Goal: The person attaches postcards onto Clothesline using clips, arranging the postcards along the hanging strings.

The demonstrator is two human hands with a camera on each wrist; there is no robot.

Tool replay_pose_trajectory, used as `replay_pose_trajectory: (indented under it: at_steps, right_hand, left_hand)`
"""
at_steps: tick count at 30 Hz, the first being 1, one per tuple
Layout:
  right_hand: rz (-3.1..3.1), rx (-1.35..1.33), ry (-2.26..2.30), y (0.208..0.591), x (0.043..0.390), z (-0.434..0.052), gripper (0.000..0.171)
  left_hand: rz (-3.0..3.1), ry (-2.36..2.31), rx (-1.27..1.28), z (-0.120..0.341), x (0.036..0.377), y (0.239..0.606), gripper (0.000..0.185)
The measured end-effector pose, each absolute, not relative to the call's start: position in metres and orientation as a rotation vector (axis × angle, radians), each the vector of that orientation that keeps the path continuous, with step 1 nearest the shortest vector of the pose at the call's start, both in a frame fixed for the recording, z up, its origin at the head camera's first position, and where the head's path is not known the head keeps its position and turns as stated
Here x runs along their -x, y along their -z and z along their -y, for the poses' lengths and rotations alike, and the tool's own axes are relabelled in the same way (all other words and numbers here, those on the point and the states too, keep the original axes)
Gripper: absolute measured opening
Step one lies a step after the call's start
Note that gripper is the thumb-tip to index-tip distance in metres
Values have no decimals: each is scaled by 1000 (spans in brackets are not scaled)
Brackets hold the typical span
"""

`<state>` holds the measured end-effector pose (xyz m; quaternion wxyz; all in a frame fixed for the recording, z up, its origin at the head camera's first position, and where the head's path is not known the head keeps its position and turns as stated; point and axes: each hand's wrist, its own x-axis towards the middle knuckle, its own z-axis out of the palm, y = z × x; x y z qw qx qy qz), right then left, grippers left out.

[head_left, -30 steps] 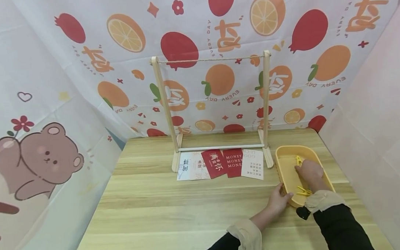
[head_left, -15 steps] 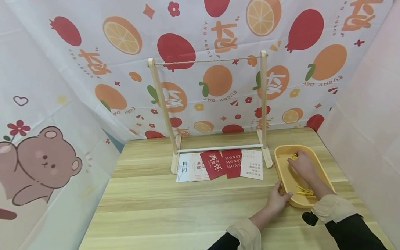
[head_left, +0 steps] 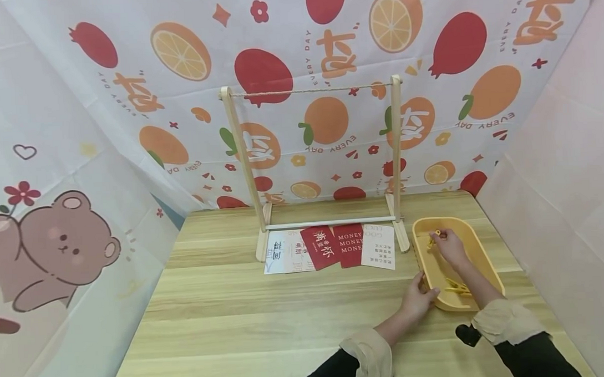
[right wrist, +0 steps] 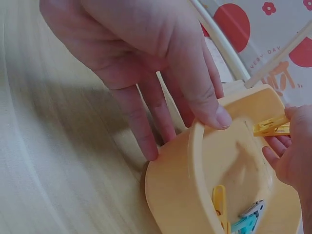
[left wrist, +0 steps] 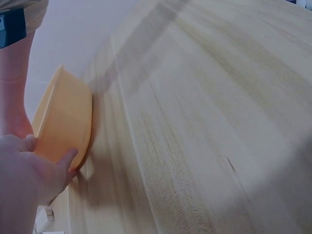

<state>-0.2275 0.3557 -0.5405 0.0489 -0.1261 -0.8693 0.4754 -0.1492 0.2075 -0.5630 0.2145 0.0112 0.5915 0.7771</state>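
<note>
A yellow plastic tray (head_left: 437, 270) stands at the right of the table. My left hand (head_left: 417, 303) grips its near left side, thumb over the rim and fingers against the outer wall. Above the tray's far end, my right hand (head_left: 453, 250) pinches a yellow clothespin (right wrist: 268, 127) between thumb and fingers. More clothespins lie in the tray's near end: a yellow one (right wrist: 220, 202) and, in the right wrist view, a teal one (right wrist: 246, 224) with a grey one beside it. The right forearm partly covers this end in the head view.
A wooden frame (head_left: 397, 152) with a string (head_left: 318, 91) across its top stands at the back. Red cards (head_left: 322, 247) and pale cards (head_left: 379, 247) lie overlapping in a row at its foot. Printed cloth (head_left: 324, 121) hangs behind, and pale cloth closes both sides.
My right hand has lifted slightly and drawn the yellow clothespin toward the tray's far left corner, turning it into view. The left hand keeps its grip on the tray.
</note>
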Motion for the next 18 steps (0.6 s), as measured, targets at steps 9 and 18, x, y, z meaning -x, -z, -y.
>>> replay_pose_trajectory:
  at_steps: [9, 18]
  right_hand:
    - [2639, 374, -1457, 540, 224, -355, 54]
    - [2644, 381, -1442, 541, 221, -354, 48]
  left_hand:
    - [-1855, -1969, -136, -196, 164, 565, 48]
    - [-2730, -879, -686, -143, 224, 565, 54]
